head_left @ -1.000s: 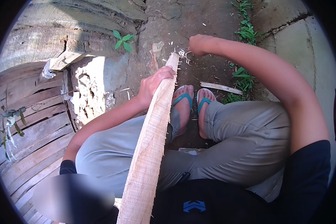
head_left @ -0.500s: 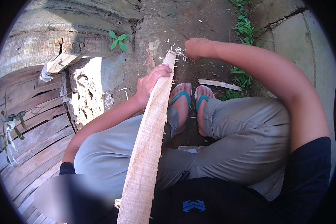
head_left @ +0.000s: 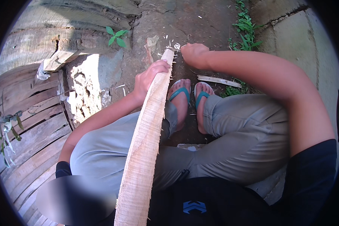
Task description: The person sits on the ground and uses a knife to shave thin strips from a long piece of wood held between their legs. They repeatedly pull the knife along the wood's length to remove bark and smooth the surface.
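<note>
Plank (head_left: 143,147), pointing lengthwise away, is clasped near its far tip by left hand (head_left: 150,78); right hand (head_left: 195,55), grip unclear, is held just right of tip.

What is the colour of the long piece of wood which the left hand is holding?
The piece of wood is pale tan, best seen in the head view.

Plank (head_left: 141,150) over lap (head_left: 179,164), left hand (head_left: 148,78) on its far end, right hand (head_left: 194,55) right of its tip, wood strip (head_left: 219,81) near right edge of ground (head_left: 209,28)
</note>
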Tool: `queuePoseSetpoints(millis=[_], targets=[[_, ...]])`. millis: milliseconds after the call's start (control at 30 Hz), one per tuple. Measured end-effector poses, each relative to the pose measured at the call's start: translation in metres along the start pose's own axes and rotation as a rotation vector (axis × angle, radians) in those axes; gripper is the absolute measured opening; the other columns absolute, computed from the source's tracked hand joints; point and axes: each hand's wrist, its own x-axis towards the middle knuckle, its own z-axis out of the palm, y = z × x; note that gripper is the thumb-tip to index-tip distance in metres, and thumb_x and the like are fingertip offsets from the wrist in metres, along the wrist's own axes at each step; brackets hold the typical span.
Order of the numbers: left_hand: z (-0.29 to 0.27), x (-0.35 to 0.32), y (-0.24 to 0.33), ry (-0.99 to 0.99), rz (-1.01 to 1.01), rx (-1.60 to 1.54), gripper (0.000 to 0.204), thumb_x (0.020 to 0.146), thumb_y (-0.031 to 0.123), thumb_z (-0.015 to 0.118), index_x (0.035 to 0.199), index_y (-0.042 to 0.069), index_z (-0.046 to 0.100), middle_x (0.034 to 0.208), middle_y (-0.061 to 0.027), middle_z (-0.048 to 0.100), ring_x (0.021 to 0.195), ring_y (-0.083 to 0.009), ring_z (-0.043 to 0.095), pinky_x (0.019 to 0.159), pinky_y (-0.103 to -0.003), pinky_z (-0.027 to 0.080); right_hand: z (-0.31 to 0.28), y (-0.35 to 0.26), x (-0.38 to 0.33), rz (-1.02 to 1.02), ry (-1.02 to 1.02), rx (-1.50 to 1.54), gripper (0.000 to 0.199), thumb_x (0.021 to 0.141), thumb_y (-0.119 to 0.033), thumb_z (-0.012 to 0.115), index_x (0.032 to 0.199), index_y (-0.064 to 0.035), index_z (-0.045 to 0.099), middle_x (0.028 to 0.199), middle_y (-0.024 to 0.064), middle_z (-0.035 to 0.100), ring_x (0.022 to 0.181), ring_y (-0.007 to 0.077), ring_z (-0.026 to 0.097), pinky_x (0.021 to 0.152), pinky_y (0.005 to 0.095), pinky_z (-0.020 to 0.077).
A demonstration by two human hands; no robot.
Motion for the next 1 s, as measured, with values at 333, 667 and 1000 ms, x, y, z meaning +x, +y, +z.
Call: queuePoseSetpoints(millis=[333, 667, 1000], targets=[[-0.001, 0.004, 0.003, -0.018, -0.001, 0.012, 0.031, 0.079, 0.011, 0.071, 0.106, 0.007, 0.056, 0.109, -0.0111, 0.066, 0.106, -0.0303, 0.067, 0.073, -0.034, 0.058, -0.053, -0.009, 0.014, -0.022, -0.164, -0.183, 0.025, 0.084, -0.008, 0.057, 0.101, -0.0007, 0.074, 0.106, 0.019, 0.071, 0.097, 0.0355, 0.071, 0.082, 0.0428, 0.0565], [-0.005, 0.005, 0.007, -0.039, -0.007, 0.012, 0.031, 0.079, 0.01, 0.07, 0.106, 0.007, 0.056, 0.11, -0.0112, 0.065, 0.102, -0.0291, 0.068, 0.07, -0.034, 0.058, -0.05, -0.011, -0.009, -0.079, -0.095, -0.044, 0.028, 0.084, -0.011, 0.059, 0.105, 0.0035, 0.071, 0.108, 0.0243, 0.069, 0.1, 0.0371, 0.069, 0.085, 0.0441, 0.0558], [-0.003, 0.003, 0.005, -0.031, -0.014, -0.011, 0.032, 0.08, 0.01, 0.069, 0.108, 0.007, 0.055, 0.111, -0.0115, 0.064, 0.102, -0.0286, 0.068, 0.07, -0.034, 0.057, -0.024, -0.023, -0.012, -0.002, -0.047, -0.043, 0.032, 0.085, -0.01, 0.064, 0.117, -0.0025, 0.069, 0.117, 0.0162, 0.069, 0.108, 0.0335, 0.067, 0.085, 0.0417, 0.0574]])
